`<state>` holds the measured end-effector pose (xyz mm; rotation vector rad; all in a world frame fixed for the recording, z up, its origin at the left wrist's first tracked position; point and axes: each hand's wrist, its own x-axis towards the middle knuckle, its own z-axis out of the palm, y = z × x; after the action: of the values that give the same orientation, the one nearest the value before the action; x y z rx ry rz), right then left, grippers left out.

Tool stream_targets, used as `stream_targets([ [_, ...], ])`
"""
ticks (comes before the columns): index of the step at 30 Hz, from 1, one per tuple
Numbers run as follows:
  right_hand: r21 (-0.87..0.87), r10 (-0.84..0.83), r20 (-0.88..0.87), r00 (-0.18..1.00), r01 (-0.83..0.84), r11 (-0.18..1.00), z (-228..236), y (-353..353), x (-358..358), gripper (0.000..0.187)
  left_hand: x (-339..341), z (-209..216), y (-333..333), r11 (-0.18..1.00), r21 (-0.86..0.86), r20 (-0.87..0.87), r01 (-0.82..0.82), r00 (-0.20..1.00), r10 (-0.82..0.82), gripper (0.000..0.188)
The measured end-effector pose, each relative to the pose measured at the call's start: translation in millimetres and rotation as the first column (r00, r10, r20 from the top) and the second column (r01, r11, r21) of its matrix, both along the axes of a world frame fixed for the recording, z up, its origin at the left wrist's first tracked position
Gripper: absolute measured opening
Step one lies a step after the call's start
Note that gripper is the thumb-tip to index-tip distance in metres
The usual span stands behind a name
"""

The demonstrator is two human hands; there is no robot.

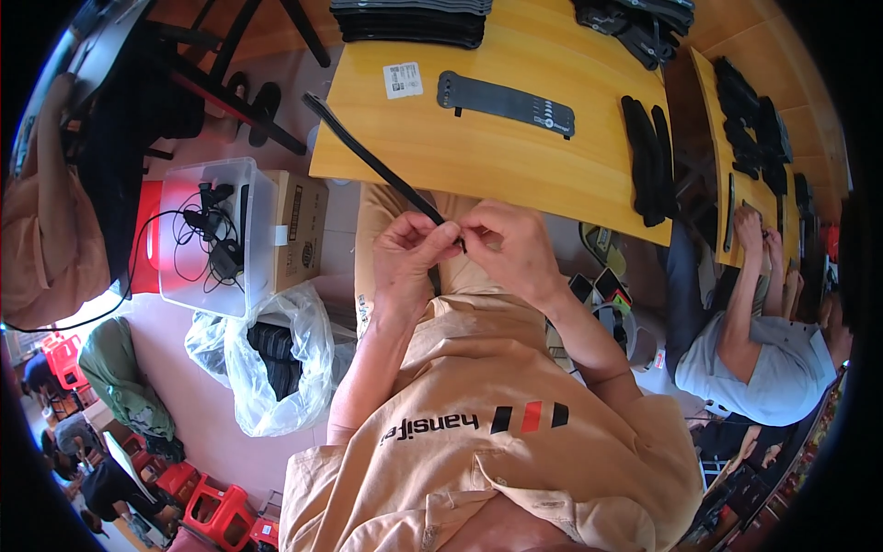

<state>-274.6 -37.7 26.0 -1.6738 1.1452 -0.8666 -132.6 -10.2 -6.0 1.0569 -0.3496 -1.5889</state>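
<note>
A long narrow black strap (368, 158) slants across the table's near left corner and down to my hands. My left hand (407, 256) is closed, pinching this strap close to its lower end between thumb and fingers. Against it, my right hand (515, 247) is closed too, its thumb and fingertips on the short end of the strap. Both hands are over my lap, just off the front edge of the yellow table (414, 138). Beyond them a flat dark grey strip (506, 103) with rounded ends and small black tabs lies on the table.
A small white label (402, 81) and a black stack (409, 23) lie farther back; black straps (641, 161) lie right. Left of me stand a clear bin (248, 198) with cables, a cardboard box (299, 230) and a plastic bag (244, 386). A co-worker (759, 368) sits right.
</note>
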Motion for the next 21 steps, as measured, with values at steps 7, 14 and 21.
stream_targets([
  [7,0.092,-0.026,0.219,0.975,0.006,0.996,0,-2,-3,0.014,3,10,-4,1.000,0.000,-0.152,0.012,0.988,-0.012,0.009],
  [14,-0.144,0.043,0.065,0.997,-0.033,0.989,6,-1,-5,0.016,6,4,-5,0.999,-0.030,-0.195,0.029,0.980,-0.035,0.010],
  [21,-0.188,0.039,-0.003,0.999,-0.039,0.981,7,-2,-4,0.013,3,1,-2,1.000,-0.012,-0.186,0.029,0.982,-0.031,0.011],
])
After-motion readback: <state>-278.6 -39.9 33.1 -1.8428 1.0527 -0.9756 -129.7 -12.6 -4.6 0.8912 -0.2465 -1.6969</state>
